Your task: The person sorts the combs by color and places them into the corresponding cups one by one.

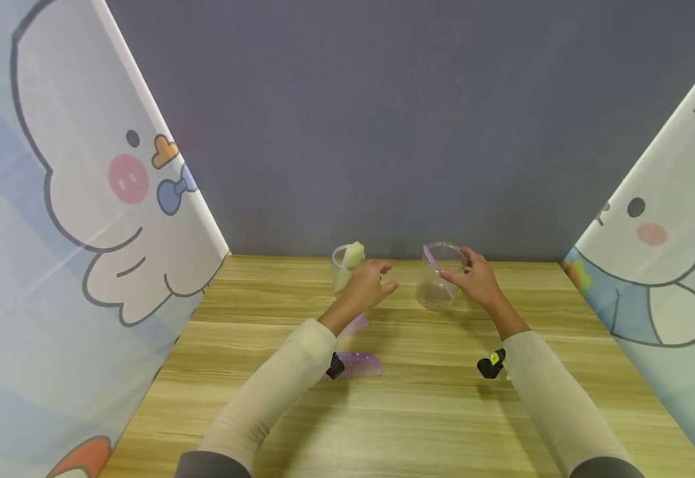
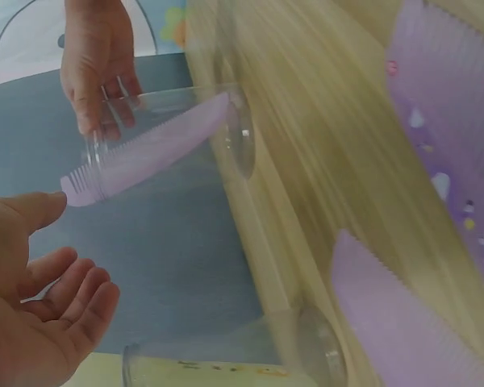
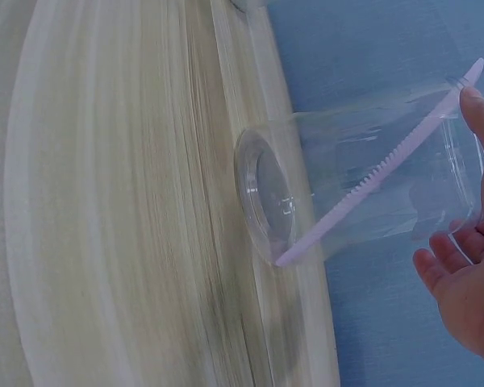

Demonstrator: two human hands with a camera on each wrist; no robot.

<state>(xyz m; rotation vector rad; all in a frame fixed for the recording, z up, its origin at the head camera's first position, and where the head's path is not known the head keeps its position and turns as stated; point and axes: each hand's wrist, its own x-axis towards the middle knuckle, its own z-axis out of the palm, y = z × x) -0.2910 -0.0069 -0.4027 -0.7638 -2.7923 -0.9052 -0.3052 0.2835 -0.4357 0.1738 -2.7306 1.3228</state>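
Two clear plastic cups stand at the back of a wooden table (image 1: 419,411). The right cup (image 1: 439,292) (image 2: 165,121) (image 3: 371,161) has a purple comb (image 1: 433,265) (image 2: 145,153) (image 3: 363,189) leaning inside it. My right hand (image 1: 472,279) (image 2: 97,64) (image 3: 468,274) holds this cup at its rim, thumb on one side and fingers on the other. The left cup (image 1: 342,269) (image 2: 226,359) contains a pale yellow comb (image 1: 353,252). Beside that cup my left hand (image 1: 371,285) (image 2: 40,314) is open with spread fingers and holds nothing.
Two more purple combs lie on the table near my left forearm, one (image 1: 356,365) (image 2: 460,145) closer to me and one (image 1: 356,325) (image 2: 395,322) just behind it. Cartoon-printed curtains (image 1: 84,199) close off both sides, and a grey wall (image 1: 383,119) stands behind.
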